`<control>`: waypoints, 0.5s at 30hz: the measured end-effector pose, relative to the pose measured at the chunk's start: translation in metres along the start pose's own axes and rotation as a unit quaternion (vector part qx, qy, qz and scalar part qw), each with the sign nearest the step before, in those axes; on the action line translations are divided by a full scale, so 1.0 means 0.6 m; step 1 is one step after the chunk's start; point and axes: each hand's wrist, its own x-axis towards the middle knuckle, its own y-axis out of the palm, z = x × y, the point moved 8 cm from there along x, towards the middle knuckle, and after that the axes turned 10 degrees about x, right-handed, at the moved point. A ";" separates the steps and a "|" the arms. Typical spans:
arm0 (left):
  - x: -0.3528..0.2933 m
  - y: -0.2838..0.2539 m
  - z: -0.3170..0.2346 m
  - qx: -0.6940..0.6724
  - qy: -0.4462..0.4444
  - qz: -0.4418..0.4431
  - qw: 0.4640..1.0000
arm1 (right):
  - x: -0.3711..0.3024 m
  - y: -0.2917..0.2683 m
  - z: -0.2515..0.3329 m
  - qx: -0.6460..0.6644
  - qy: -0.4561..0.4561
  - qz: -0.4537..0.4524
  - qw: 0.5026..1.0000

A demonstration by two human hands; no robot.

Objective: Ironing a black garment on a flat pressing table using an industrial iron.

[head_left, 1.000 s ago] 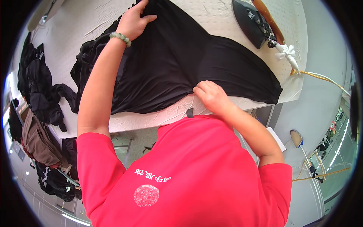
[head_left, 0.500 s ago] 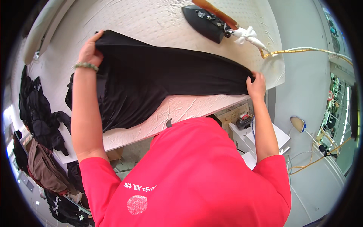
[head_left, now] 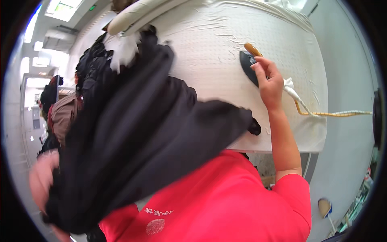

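Note:
A long black garment (head_left: 173, 133), smeared by motion, is lifted in front of me and stretches from the lower left across the table's near edge. My left hand (head_left: 43, 177), blurred at the far left, grips one end of the garment. Above the black clothes iron (head_left: 248, 64) with its brown handle (head_left: 252, 49) is my right hand (head_left: 270, 84), fingers half bent and thumb apart, with no cloth in it. Whether the fingertips touch the iron I cannot make out.
The iron stands on a padded, white-covered ironing table (head_left: 209, 52). A white-wrapped joint and yellow hose (head_left: 338, 114) run right from it. Dark clothes (head_left: 94, 60) pile at the left, near a padded roll (head_left: 141, 16); a brown garment (head_left: 64, 117) hangs beyond.
The black garment has come up off the table and swung left and toward me with my left hand. My right hand has let go of it and moved to the iron. The view has shifted.

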 end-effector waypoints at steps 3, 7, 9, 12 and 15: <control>-0.011 0.046 -0.141 0.059 -0.072 0.159 0.983 | 0.033 0.026 -0.034 0.183 0.010 -0.019 0.983; -0.083 0.091 -0.254 0.171 -0.214 0.188 0.943 | 0.038 0.128 -0.134 0.124 0.108 0.039 0.986; -0.108 0.090 -0.290 0.179 -0.175 0.141 0.958 | 0.020 0.176 -0.170 0.023 0.107 0.089 0.990; -0.150 0.055 -0.263 0.236 -0.222 0.069 0.944 | -0.021 0.206 -0.212 -0.150 0.088 0.143 0.974; -0.183 -0.007 -0.244 0.280 -0.220 -0.008 0.934 | -0.062 0.173 -0.211 -0.284 0.011 0.186 0.941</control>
